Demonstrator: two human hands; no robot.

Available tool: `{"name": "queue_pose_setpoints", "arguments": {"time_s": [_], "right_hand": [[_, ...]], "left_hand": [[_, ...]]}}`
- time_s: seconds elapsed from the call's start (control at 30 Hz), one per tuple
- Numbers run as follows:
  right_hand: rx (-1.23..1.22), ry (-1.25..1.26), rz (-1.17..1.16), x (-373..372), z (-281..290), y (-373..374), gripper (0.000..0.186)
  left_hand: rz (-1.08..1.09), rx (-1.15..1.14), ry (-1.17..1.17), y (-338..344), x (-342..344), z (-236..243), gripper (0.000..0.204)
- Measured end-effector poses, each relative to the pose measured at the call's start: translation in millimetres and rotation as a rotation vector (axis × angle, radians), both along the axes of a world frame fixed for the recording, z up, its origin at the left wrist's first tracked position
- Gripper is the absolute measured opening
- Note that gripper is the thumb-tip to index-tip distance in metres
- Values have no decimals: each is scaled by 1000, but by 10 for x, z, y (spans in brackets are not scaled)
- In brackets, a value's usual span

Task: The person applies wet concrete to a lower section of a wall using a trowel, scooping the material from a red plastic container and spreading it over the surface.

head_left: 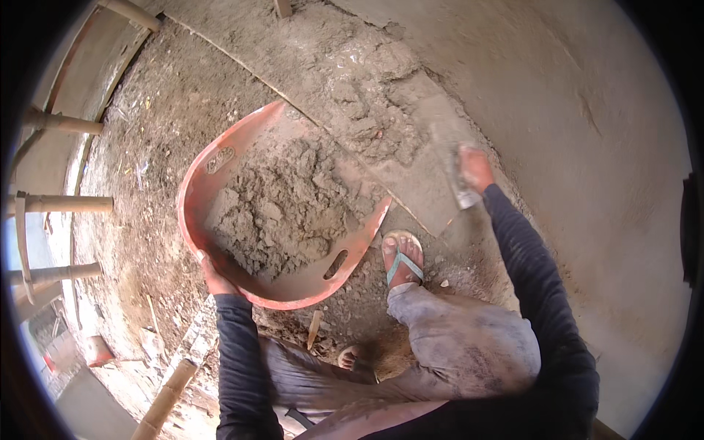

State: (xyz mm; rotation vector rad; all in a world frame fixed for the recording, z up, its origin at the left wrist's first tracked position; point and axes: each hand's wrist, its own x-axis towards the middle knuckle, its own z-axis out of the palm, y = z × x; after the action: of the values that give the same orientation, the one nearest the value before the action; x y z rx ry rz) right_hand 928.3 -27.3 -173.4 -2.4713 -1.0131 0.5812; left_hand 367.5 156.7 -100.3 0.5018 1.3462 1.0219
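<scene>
Bamboo poles (62, 123), far left: several, standing along the edge of the dirt floor (147, 132). My left hand (214, 279): grip closed on the near rim of the orange pan (198, 183). Pan: tilted toward the plastered wall (587, 110), heaped with grey mortar (282, 209). My sandalled foot (402, 257): just beside the pan. My right hand (475, 169): grip wrapped around a trowel (451, 158), blade flat against wet plaster on the wall.

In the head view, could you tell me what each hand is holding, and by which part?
The left hand grips the red mortar pan by its near rim. The right hand holds a trowel by its handle, against the wet plaster.
</scene>
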Motion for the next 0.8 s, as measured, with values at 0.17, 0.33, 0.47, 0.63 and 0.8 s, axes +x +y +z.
{"name": "queue_pose_setpoints", "arguments": {"time_s": [0.17,0.33,0.47,0.63,0.8], "right_hand": [[10,-139,215,-883,214,770,47],[5,-26,431,-1515,665,990,36],[89,-162,758,-2541,567,1132,19],[267,-72,877,-3160,1089,1000,16],[225,-132,448,-2281,626,933,24]], "left_hand": [[-1,40,53,1,26,80,69],[6,3,23,1,117,132,68],[-2,-17,-6,18,-102,-72,63],[10,68,6,5,-159,44,57],[16,128,68,-17,26,38,66]]}}
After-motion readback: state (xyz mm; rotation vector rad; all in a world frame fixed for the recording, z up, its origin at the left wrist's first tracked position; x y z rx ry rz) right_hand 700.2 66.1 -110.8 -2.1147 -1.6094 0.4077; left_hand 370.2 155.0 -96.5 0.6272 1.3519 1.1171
